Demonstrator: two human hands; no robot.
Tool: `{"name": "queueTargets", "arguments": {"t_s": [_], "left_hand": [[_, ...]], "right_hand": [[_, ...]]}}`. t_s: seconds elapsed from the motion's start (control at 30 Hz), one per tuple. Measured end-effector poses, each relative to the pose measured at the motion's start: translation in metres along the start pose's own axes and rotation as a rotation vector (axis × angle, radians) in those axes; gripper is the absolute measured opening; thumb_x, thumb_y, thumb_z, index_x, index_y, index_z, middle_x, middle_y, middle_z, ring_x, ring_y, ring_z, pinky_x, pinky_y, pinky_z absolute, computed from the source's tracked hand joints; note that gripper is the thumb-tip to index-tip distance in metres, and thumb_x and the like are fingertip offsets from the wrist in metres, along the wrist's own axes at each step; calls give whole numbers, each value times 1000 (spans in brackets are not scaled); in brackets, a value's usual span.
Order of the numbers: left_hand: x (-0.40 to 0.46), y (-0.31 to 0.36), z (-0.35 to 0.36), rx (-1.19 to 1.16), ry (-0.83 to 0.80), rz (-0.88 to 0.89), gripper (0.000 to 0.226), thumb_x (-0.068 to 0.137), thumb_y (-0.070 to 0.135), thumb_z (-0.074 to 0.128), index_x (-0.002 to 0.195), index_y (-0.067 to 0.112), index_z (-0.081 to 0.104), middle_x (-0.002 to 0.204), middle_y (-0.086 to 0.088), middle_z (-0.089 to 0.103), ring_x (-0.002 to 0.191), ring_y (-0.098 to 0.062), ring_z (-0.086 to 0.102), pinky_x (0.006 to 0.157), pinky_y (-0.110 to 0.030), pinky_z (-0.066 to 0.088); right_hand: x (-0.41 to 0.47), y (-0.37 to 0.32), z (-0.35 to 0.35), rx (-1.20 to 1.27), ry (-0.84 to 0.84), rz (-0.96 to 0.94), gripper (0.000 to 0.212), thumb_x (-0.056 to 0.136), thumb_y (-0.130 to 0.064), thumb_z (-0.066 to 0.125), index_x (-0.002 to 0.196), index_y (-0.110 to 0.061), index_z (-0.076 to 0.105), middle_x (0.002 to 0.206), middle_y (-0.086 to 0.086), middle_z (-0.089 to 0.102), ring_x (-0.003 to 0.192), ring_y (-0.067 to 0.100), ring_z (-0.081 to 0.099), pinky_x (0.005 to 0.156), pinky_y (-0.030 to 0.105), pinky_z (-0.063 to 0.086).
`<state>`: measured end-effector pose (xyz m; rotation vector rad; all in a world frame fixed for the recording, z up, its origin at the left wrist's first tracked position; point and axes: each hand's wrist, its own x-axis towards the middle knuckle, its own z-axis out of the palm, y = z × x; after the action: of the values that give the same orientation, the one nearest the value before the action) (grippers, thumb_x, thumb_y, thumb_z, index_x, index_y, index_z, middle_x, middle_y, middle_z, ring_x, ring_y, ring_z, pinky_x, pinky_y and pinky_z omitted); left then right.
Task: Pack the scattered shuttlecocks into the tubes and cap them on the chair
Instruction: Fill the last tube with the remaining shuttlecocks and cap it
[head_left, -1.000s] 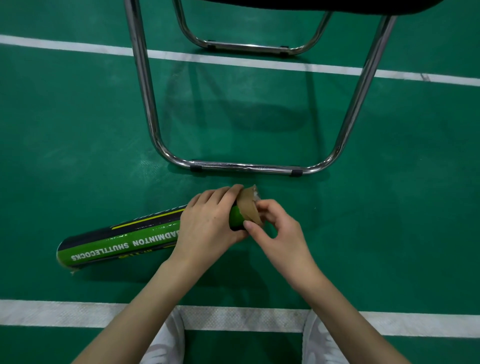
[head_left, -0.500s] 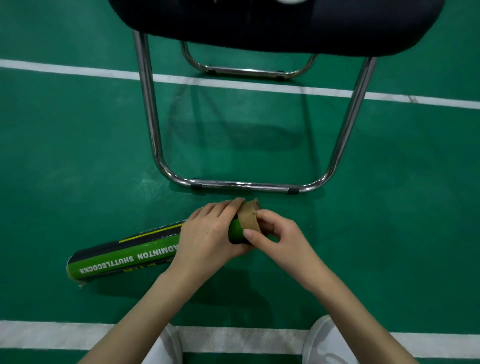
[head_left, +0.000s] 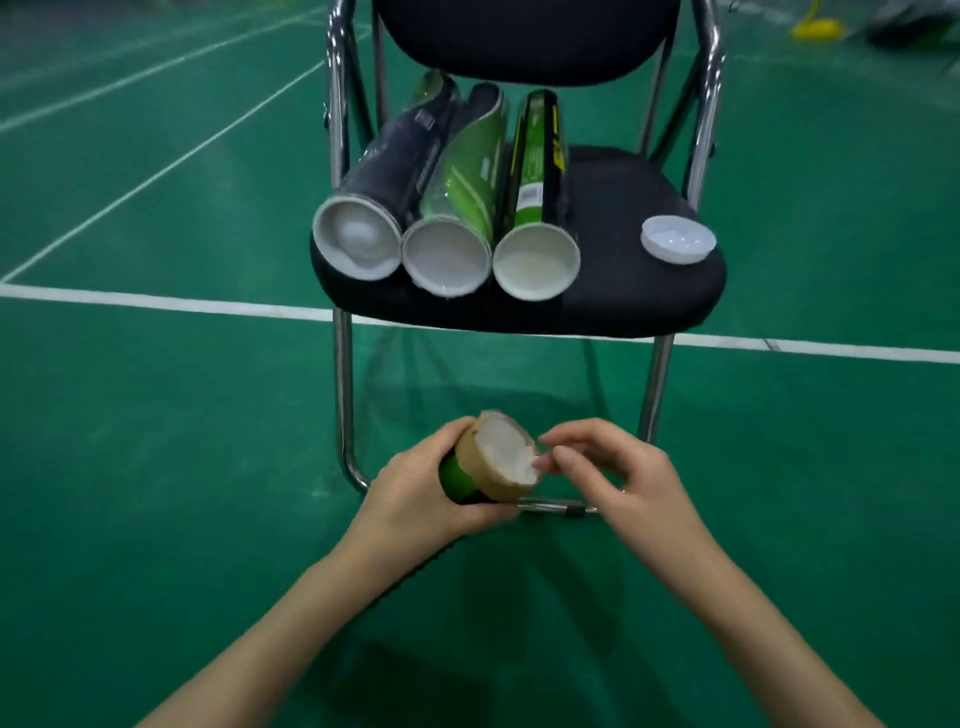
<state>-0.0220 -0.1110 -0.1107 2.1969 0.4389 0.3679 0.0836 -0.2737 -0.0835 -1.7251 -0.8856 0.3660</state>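
- Head view: a green tube (head_left: 457, 480) is gripped by the left hand (head_left: 415, 499), raised above the floor (head_left: 156, 441) near the chair (head_left: 623, 291).
- Its white cap (head_left: 506, 453) is touched at the right rim by the curled fingertips of the right hand (head_left: 618, 475), which holds nothing.
- Three tubes (head_left: 447, 182) are laid side by side on the seat, with a loose lid (head_left: 678, 240) on the right.

Two bare forearms reach forward from the bottom edge, angled toward each other. The left hand (head_left: 415, 493) is curled around the end of a tube (head_left: 488, 470), fingers over the top and thumb underneath. The right hand (head_left: 618, 473) is just beside it, fingers loosely bent, thumb and fingertips (head_left: 563, 457) at the tube's rim.
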Motion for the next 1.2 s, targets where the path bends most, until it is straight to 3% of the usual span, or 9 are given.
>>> {"name": "queueTargets", "arguments": {"t_s": [0.13, 0.37, 0.63, 0.9, 1.1, 1.2], "left_hand": [[4, 26, -20, -146, 41, -13, 62, 55, 35, 86, 103, 47, 49, 96, 29, 62, 93, 14, 52, 76, -3, 36], [14, 82, -40, -256, -16, 29, 58, 57, 37, 84, 103, 45, 50, 98, 28, 61, 94, 19, 49, 75, 1, 34], [41, 131, -44, -292, -107, 84, 49, 62, 28, 83, 98, 40, 52, 100, 22, 61, 89, 20, 50, 71, 1, 35], [52, 138, -43, -324, -96, 71, 49, 64, 27, 82, 103, 35, 54, 101, 19, 61, 85, 19, 52, 69, 2, 35], [56, 142, -45, -290, -77, 74, 54, 63, 33, 82, 109, 31, 55, 101, 20, 61, 88, 19, 51, 70, 1, 36], [54, 142, -40, -266, -66, 80, 55, 60, 38, 83, 107, 33, 55, 100, 19, 62, 91, 13, 53, 77, -7, 40]], "right_hand": [[10, -29, -25, -15, 137, -41, 18, 87, 0, 56, 89, -17, 63, 80, 0, 72, 78, 4, 66, 77, 12, 47], [52, -48, -77, -395, 308, -132, 11, 86, -7, 61, 93, -15, 64, 87, -5, 66, 80, 10, 60, 77, 11, 44], [103, -29, -110, -744, 436, -165, 21, 80, -5, 65, 101, -5, 67, 102, 12, 67, 102, 30, 57, 85, 34, 42], [124, -13, -107, -745, 418, -32, 8, 79, -6, 65, 86, -6, 61, 92, 11, 66, 90, 32, 54, 77, 39, 41], [135, -16, -110, -780, 345, 18, 11, 85, -10, 59, 93, -6, 66, 99, 12, 67, 98, 34, 51, 84, 41, 43], [128, -30, -109, -683, 379, -9, 10, 86, -12, 59, 91, -9, 67, 96, 9, 66, 96, 30, 54, 83, 40, 44]]}}
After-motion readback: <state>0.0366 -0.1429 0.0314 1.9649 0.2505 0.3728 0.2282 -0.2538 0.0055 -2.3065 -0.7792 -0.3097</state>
